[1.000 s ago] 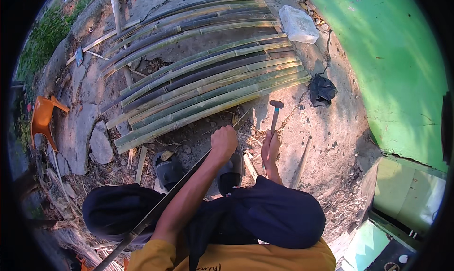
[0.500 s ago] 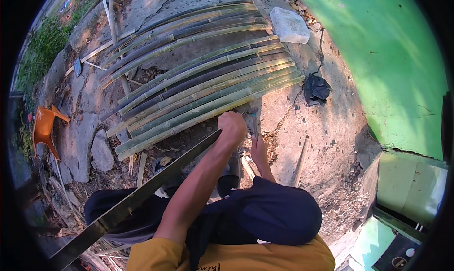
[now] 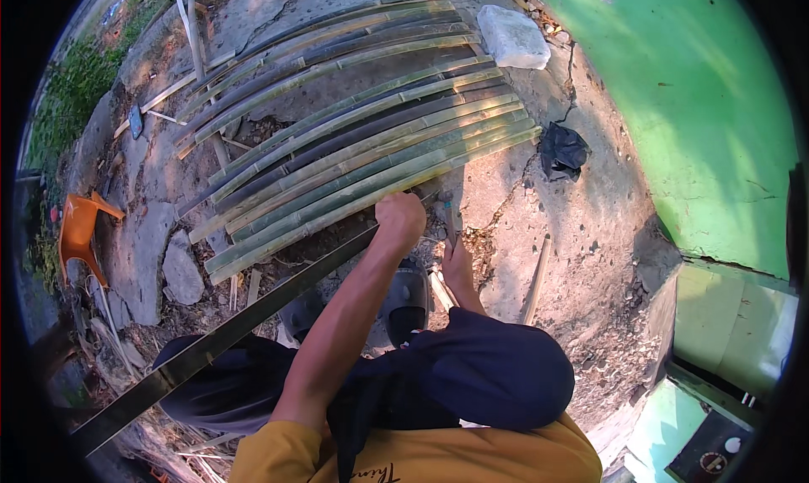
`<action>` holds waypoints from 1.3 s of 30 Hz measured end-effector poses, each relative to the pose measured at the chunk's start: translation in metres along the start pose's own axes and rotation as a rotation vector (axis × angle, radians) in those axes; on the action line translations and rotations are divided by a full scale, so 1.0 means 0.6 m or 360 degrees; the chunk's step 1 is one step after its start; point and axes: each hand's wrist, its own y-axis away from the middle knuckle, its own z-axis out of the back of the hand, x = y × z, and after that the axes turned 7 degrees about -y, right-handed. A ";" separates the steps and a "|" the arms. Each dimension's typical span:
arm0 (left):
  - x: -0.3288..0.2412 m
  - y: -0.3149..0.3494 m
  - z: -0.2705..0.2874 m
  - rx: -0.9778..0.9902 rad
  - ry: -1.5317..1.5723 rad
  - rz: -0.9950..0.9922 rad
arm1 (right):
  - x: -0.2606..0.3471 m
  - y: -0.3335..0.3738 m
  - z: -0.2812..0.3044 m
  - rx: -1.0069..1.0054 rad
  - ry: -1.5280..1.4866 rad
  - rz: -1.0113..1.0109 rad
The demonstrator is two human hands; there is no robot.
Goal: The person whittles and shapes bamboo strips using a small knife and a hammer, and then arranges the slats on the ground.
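My left hand (image 3: pixel 400 217) is closed round the far end of a long dark bamboo strip (image 3: pixel 253 318), which slants down across my left thigh to the lower left. Just right of it, my right hand (image 3: pixel 458 265) is wrapped round a narrow hand tool (image 3: pixel 451 219) that points away from me. It looks like a knife, but its exact kind is too small to make out. Beyond my hands lies a row of split bamboo strips (image 3: pixel 371 198), green and dark, side by side on the ground.
A white block (image 3: pixel 512 38) sits at the strips' far right ends, with a black plastic bag (image 3: pixel 563 152) nearer. An orange plastic chair (image 3: pixel 80 234) lies at the left. A loose wood piece (image 3: pixel 538 279) is right of my hands. A green wall (image 3: pixel 674 104) borders the right.
My left hand has shifted slightly left and away from me, and the bamboo strip has moved with it. My right hand stays near its place with the tool.
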 end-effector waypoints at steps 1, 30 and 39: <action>-0.005 -0.004 0.000 0.0017 -0.0024 -0.0030 | -0.006 -0.004 0.006 0.0012 -0.0001 -0.0031; 0.266 0.173 0.097 0.0094 0.0272 -0.0106 | -0.035 0.064 0.073 -0.0117 0.0018 -0.0268; 0.278 0.207 0.137 0.0099 0.0289 -0.0152 | -0.011 -0.022 0.098 -0.0103 0.0042 0.0416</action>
